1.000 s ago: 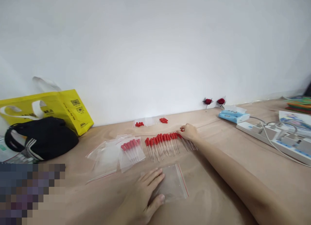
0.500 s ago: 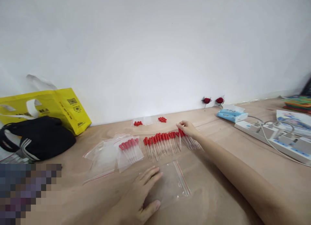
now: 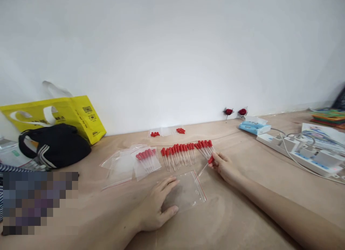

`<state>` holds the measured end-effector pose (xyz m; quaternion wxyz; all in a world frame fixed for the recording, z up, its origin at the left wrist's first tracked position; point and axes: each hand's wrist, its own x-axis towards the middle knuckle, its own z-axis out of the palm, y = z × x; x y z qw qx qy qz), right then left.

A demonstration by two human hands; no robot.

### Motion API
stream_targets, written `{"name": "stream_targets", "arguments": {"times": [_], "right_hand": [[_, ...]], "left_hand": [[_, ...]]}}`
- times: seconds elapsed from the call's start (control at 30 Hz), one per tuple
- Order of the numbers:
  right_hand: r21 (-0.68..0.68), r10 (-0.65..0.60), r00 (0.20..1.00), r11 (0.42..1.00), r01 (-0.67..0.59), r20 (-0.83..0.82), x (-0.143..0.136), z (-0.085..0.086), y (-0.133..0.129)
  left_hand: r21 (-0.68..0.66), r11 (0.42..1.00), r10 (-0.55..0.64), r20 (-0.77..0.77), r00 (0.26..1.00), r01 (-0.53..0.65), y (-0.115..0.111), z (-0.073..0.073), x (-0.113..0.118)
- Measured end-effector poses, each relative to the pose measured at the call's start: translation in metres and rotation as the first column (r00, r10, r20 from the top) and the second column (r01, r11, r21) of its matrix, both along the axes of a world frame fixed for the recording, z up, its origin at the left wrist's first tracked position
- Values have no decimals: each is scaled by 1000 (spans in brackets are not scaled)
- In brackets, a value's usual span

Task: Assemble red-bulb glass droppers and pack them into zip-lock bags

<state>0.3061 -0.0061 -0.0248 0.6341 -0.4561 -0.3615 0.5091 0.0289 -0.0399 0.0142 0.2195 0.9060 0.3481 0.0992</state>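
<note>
My left hand (image 3: 161, 205) lies with fingers apart on a clear zip bag (image 3: 185, 192) with a red seal line. Between the fingertips of my right hand (image 3: 222, 167) is a dropper (image 3: 211, 159), its red bulb pinched and its clear tube pointing down-left toward the bag. Behind that hand, several red-bulbed droppers (image 3: 205, 145) lie side by side. A longer row of droppers (image 3: 179, 149) is to their left. Further left, more droppers (image 3: 146, 155) rest on or in a clear bag, beside overlapping flat bags (image 3: 118, 171).
Small bags with red bulbs (image 3: 155, 134) lie near the wall. A yellow bag (image 3: 94, 124) and a black cap-like item (image 3: 64, 145) stand at left. At right are a blue tissue pack (image 3: 254, 127), a power strip (image 3: 296, 153) with plugs, papers, and two dark red flowers (image 3: 242, 112).
My right hand has come nearer, away from the right-hand group of droppers, with one dropper in its fingers. My left hand stays on the bag. The camera view has shifted slightly.
</note>
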Motion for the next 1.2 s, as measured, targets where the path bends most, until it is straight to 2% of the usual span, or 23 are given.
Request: {"name": "stream_targets", "arguments": {"times": [0.1, 0.2, 0.33, 0.43, 0.53, 0.63, 0.7, 0.83, 0.87, 0.9, 0.93, 0.97, 1.07, 1.2], "right_hand": [[-18, 100, 994, 995, -101, -37, -13, 1, -10], [-9, 259, 965, 966, -259, 31, -20, 3, -18], [-26, 469, 861, 880, -474, 198, -17, 5, -24], [-57, 569, 785, 816, -575, 245, -16, 5, -25], [-25, 580, 775, 804, -594, 249, -23, 3, -27], [4, 479, 801, 858, -514, 359, -33, 0, -30], [12, 426, 780, 875, -485, 459, -35, -1, -30], [-46, 532, 654, 793, -608, 537, -19, 4, -13], [-57, 494, 639, 815, -577, 589, -12, 7, -5], [-44, 374, 639, 881, -470, 672, -5, 10, 5], [-25, 210, 594, 952, -304, 777, 1, 14, 16], [8, 55, 496, 992, -124, 866, 5, 18, 27], [64, -100, 365, 992, 108, 926, 9, 26, 58], [42, -111, 277, 969, 242, 954, -3, 28, 81]], "left_hand": [[-6, 1000, 23, 30, 999, -23, -1, 1, 2], [-9, 999, 43, 44, 998, -42, -1, 0, 2], [-18, 999, 51, 33, 998, -50, -1, 1, 2], [-16, 998, 64, 17, 998, -64, -2, 2, 2], [-5, 998, 60, -1, 998, -60, -1, 1, 1], [6, 999, 45, -4, 999, -45, 4, -8, -2], [20, 999, 30, 16, 999, -31, 8, -15, -3], [39, 999, 25, 35, 999, -27, 10, -18, -3], [48, 999, 23, 35, 999, -25, 9, -15, -3], [61, 998, 20, 41, 999, -23, 8, -11, -2], [73, 997, 19, 51, 999, -22, 6, -7, -1], [79, 997, 12, 61, 998, -17, 4, -3, 0], [77, 997, -16, 74, 997, 10, 1, 5, 0], [39, 998, -53, 57, 997, 51, 2, 3, -7]]}}
